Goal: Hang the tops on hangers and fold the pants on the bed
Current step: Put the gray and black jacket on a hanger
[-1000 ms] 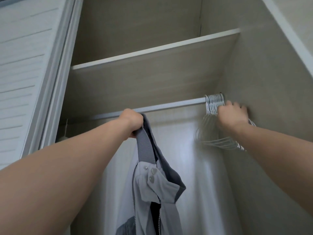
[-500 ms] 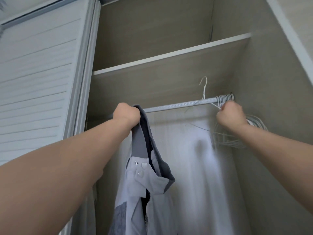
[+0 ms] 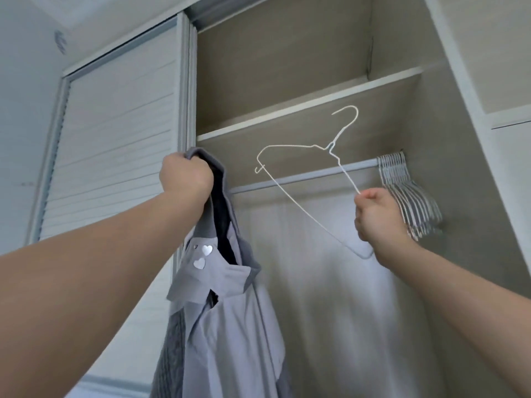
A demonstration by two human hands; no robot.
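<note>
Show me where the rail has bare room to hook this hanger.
The rail is bare between the gray jacket held by the left hand and the bunch of spare hangers; hook the hanger in the right hand anywhere along that stretch. The right end is crowded: the spares pack against the closet wall. Left of the jacket the rail is hidden.

Light: soft and even, cool grey-blue cast, source out of sight | Shadow: underside of the shelf (image 3: 287, 129) sits dim | Glare: pale sheen on the back panel (image 3: 330, 297) | Blur: spare hangers (image 3: 413, 202) smeared, forearms (image 3: 86, 282) soft up close | Edges: wide-angle bend, door frame (image 3: 184, 110) leaning
</note>
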